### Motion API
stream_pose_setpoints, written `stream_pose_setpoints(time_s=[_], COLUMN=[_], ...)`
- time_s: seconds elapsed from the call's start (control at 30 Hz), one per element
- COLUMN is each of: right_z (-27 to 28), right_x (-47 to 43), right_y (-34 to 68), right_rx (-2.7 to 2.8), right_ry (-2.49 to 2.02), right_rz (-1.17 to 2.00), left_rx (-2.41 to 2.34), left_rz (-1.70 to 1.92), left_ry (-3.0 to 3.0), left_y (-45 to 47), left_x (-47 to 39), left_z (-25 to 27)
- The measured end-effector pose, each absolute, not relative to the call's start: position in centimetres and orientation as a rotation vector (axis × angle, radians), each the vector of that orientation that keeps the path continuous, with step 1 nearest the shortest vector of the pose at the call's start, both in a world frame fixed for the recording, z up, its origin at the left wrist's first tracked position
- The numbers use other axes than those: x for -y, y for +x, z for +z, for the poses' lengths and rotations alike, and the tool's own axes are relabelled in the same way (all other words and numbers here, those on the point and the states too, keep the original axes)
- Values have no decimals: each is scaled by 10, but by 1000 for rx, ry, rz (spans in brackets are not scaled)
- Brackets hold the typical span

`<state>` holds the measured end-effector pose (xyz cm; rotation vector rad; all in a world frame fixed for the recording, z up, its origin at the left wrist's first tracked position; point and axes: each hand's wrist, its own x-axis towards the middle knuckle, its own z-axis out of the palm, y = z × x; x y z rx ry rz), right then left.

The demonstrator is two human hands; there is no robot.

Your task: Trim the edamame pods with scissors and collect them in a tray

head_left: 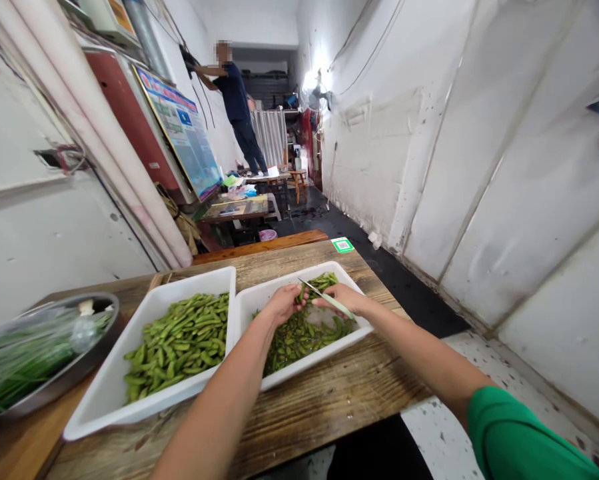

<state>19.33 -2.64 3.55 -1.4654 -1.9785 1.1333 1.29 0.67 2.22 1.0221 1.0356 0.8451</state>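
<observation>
Above the right white tray (319, 357), the left hand (283, 305) pinches a green pod (302, 293) and the right hand (345, 299) grips scissors (335, 304), apparently for trimming, the next cut likely calling for a steady, squarely presented pod tip.

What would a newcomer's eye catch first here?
Probably two white rectangular plastic trays of green bean pods, side by side on the brown wooden table. Over the right tray, the right hand holds pale-handled metal scissors. Farther back, a person in dark blue clothes stands raised by the left wall.
</observation>
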Motion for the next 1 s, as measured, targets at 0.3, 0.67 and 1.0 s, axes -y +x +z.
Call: stream_pose_setpoints(time_s=[0.3,0.67,1.0], right_z=[32,30,25], right_x=[27,29,27], right_y=[193,191,185], right_rx=[1974,1994,1798], right_ry=[-1540,-1504,-1335], right_rz=[1205,1063,1370], left_rx=[-1261,-1229,-947], left_rz=[677,681,1207], left_ry=[948,840,677], left_y=[8,4,2], left_x=[-9,-4,-8], left_z=[20,28,30])
